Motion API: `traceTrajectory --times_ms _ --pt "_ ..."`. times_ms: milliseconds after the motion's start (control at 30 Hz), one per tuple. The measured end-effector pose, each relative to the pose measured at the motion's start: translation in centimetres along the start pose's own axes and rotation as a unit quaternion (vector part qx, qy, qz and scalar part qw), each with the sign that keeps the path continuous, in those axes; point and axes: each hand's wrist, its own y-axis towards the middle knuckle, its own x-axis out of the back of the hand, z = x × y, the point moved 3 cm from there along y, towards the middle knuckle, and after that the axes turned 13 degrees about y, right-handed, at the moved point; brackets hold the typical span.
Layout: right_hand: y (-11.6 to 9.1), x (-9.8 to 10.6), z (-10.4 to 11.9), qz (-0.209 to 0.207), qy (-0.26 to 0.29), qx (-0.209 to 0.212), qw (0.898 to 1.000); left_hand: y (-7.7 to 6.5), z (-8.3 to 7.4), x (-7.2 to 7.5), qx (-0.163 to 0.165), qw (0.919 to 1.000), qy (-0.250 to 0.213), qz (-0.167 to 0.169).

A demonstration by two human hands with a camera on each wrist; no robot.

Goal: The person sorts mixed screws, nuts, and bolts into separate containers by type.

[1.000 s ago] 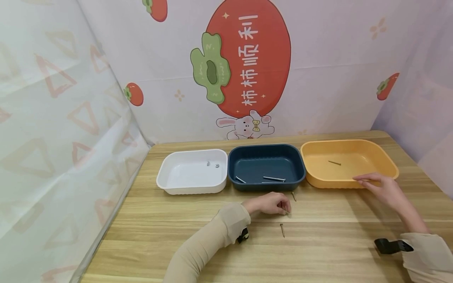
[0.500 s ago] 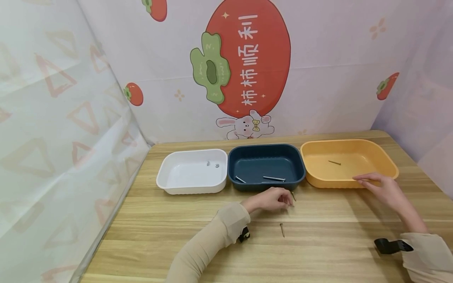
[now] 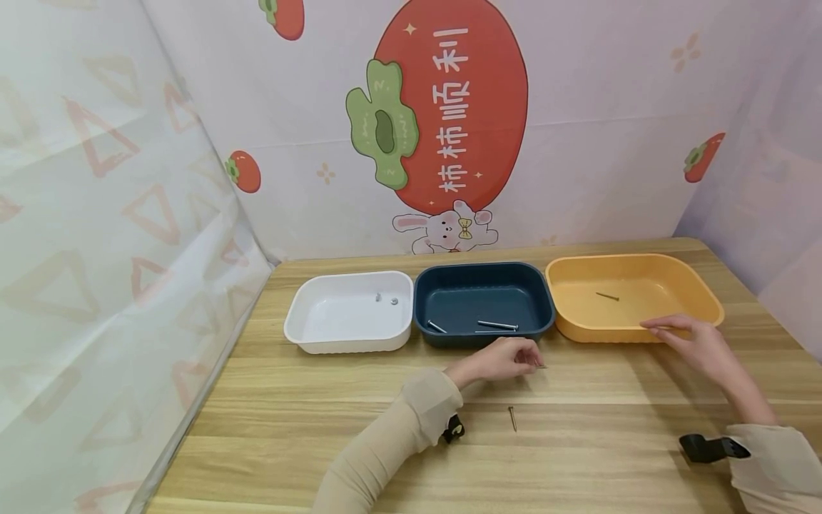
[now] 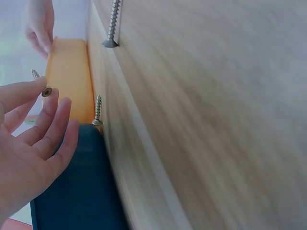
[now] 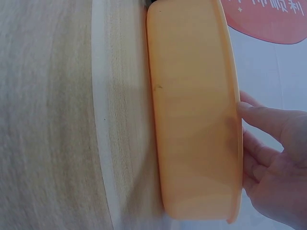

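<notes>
My left hand point(image 3: 504, 359) is in front of the dark blue tray point(image 3: 449, 337), low over the table. Its thumb and index finger pinch a brass-coloured screw point(image 4: 46, 91), whose head faces the left wrist camera. A second screw point(image 4: 97, 111) lies beside the trays in that view; the left hand hides it in the head view. Nearer the person lies another screw point(image 3: 512, 419) on the wood. With thumb and fingers my right hand point(image 3: 696, 346) grips the near rim of the yellow tray point(image 5: 196, 110). One brass screw point(image 3: 606, 295) lies inside that tray.
A white tray point(image 3: 347, 345) holding small silver nuts point(image 3: 394, 301) stands left of the blue one. Long silver bolts point(image 3: 497, 325) lie in the blue tray. All three trays sit side by side near the back curtain point(image 3: 308, 207), on a wooden table point(image 3: 289, 414).
My left hand has moved right and slightly away from the person, carrying the pinched screw, and now covers the screw by the blue tray. The right hand stays on the yellow rim.
</notes>
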Motion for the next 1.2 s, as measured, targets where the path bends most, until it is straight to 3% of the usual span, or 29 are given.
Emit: traceTrajectory --times_ms 500,1200 --pt "-0.2 -0.1 -0.2 -0.001 0.006 0.002 1.0 0.9 -1.4 -0.4 0.015 0.9986 -0.034 -0.037" --pt "-0.2 -0.1 -0.1 -0.007 0.002 0.003 1.0 2.9 -3.4 0.9 0.041 0.9869 -0.066 -0.141"
